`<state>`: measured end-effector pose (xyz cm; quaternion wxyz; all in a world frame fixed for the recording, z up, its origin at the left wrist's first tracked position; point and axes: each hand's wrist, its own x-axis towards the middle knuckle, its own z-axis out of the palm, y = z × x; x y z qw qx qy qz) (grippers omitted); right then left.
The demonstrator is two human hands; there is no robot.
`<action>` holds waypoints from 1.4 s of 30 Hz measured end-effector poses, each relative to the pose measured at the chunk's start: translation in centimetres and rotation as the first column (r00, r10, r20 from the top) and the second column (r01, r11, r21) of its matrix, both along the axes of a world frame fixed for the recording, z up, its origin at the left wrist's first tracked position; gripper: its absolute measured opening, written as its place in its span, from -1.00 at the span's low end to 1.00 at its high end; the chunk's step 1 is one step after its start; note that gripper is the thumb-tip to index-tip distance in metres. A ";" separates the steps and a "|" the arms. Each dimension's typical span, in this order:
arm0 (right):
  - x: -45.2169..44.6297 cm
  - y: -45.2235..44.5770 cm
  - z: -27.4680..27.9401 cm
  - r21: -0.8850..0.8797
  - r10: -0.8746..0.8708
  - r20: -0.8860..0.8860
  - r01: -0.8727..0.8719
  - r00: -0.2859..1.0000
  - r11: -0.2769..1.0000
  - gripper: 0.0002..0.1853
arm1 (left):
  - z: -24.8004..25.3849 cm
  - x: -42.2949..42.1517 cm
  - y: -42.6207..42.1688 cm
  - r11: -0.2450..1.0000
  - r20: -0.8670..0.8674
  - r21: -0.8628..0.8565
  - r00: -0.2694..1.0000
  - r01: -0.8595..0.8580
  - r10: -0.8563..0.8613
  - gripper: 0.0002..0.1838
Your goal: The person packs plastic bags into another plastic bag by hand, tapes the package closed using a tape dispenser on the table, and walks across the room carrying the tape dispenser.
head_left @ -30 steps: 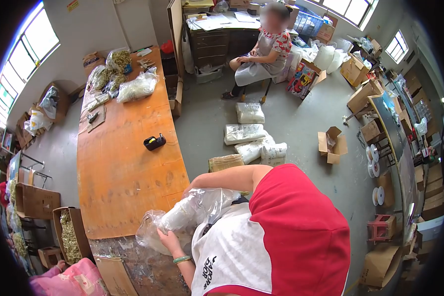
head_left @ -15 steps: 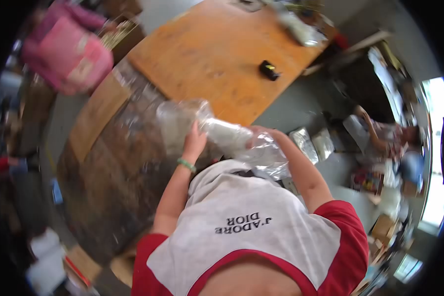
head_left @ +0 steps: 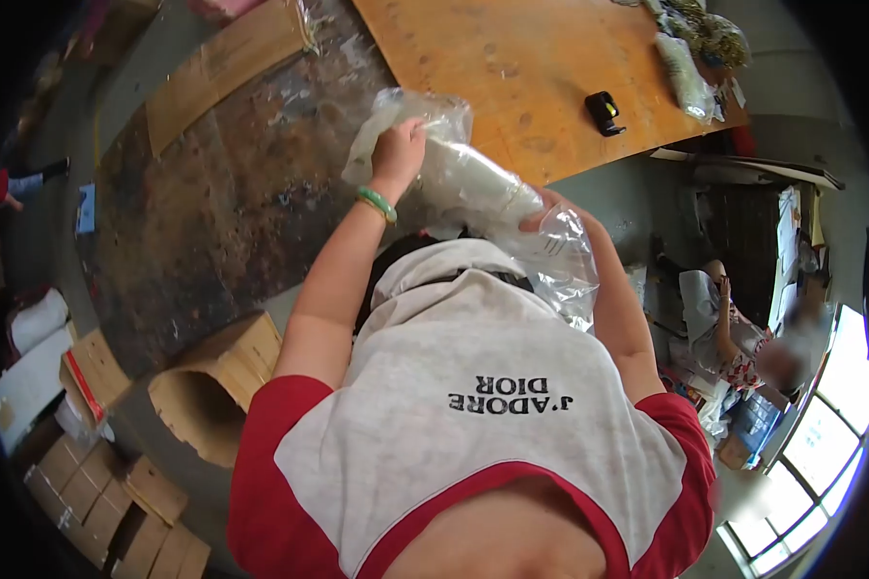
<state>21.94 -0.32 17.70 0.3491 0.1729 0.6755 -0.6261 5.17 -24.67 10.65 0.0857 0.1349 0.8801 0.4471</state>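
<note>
A clear plastic bag (head_left: 478,183) with a whitish, roll-shaped bundle inside lies across the near table edge, between my two hands. My left hand (head_left: 399,154), with a green bangle at the wrist, is closed on the crumpled far-left end of the bag. Around the other end, my right hand (head_left: 543,210) has its fingers curled on the plastic, partly hidden by it. Loose, shiny film hangs below my right hand beside my shirt. What the bundle contains cannot be made out.
A dark, worn tabletop (head_left: 232,193) adjoins an orange wooden board (head_left: 512,77). On the board sit a small black tape dispenser (head_left: 604,113) and another filled plastic bag (head_left: 684,77). An open cardboard box (head_left: 251,357) stands at lower left. A seated person (head_left: 734,333) is at right.
My view has shifted, so the table appears higher and the cardboard box shows more. My left hand has gone from a pointing finger on the bag to a closed grip at its end.
</note>
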 end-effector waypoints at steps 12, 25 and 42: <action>-3.7 2.6 -0.9 -0.132 0.051 0.038 -0.046 0.998 0.990 -0.14 | -0.5 2.7 2.1 0.997 0.022 -0.028 0.997 -0.070 0.071 -0.74; -9.8 9.5 -2.5 -0.022 0.302 0.042 -0.302 0.952 0.953 -0.18 | 0.9 3.4 6.3 0.963 0.189 -0.234 0.965 -0.137 0.183 -0.54; -11.4 -0.6 -5.3 -0.017 0.821 0.055 -0.822 0.568 0.570 -0.24 | 2.2 18.7 -0.8 0.703 0.151 -0.084 0.689 -0.706 0.709 -0.63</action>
